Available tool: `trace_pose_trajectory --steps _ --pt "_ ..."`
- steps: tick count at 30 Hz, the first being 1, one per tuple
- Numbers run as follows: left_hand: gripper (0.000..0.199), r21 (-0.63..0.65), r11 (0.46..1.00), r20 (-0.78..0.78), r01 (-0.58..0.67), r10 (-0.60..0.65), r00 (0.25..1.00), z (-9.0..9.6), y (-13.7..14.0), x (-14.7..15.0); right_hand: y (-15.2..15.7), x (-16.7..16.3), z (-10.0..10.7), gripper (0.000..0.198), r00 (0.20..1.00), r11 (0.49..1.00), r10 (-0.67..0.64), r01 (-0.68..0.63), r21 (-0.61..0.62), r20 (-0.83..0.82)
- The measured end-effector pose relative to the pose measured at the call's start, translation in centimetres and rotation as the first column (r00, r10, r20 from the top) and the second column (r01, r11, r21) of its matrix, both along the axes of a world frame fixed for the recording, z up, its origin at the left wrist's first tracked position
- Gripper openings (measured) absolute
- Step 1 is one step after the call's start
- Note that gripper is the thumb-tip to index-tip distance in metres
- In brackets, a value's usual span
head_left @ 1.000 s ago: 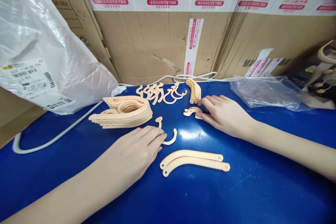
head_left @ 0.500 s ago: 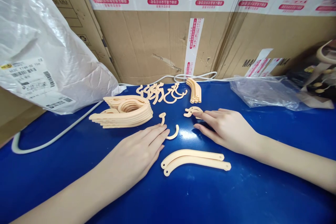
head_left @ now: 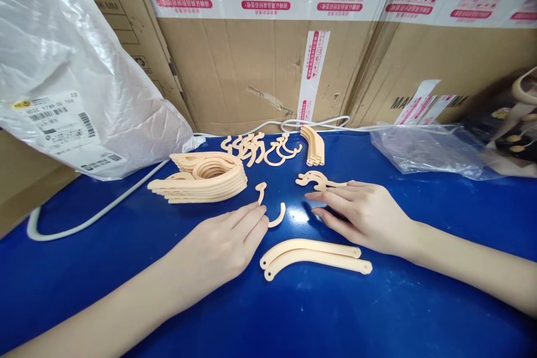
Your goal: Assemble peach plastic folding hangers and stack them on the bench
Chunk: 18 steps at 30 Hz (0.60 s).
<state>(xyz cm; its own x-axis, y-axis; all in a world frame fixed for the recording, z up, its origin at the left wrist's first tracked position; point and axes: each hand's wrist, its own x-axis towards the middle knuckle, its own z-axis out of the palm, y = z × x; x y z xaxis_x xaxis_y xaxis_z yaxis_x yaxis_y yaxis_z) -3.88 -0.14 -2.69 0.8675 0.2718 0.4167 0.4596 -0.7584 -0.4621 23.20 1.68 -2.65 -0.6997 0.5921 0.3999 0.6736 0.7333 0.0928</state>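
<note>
My left hand (head_left: 226,238) is on the blue tabletop, its fingers closed together over the middle of a cream plastic hook (head_left: 277,218); the hook's flat-headed stem and curved tip stick out past the fingertips, and my thumb is hidden. Beside a cream curved centre piece (head_left: 312,177) rests my right hand (head_left: 356,210), index finger and thumb apart, with no visible grip. A straight part of that piece runs behind the right fingers. Two curved cream hanger arms (head_left: 314,254) lie side by side nearer to me, between both hands.
Left of centre sits a stack of folded cream hangers (head_left: 205,179). Several loose hooks (head_left: 247,148) and a bundle of arms (head_left: 312,146) lie behind. A white plastic bag (head_left: 84,78), a cable (head_left: 96,218), a clear bag (head_left: 428,151) and cardboard boxes (head_left: 251,61) surround the work surface.
My right hand has drawn back slightly to the right, uncovering more of the centre piece. The hook under my left hand has shifted a little toward me.
</note>
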Motion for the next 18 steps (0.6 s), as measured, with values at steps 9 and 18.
trace_pose_trajectory --steps 9,18 --pt "0.029 -0.106 0.994 0.077 0.023 -0.015 0.997 -0.92 -0.12 -0.31 0.07 0.00 0.14 0.028 0.999 0.998 0.047 -0.047 -0.050 -0.005" --pt "0.028 -0.061 0.997 0.088 0.050 -0.044 0.995 -0.77 -0.34 -0.41 0.22 -0.04 0.07 0.026 0.998 0.994 0.067 -0.066 -0.093 0.015"
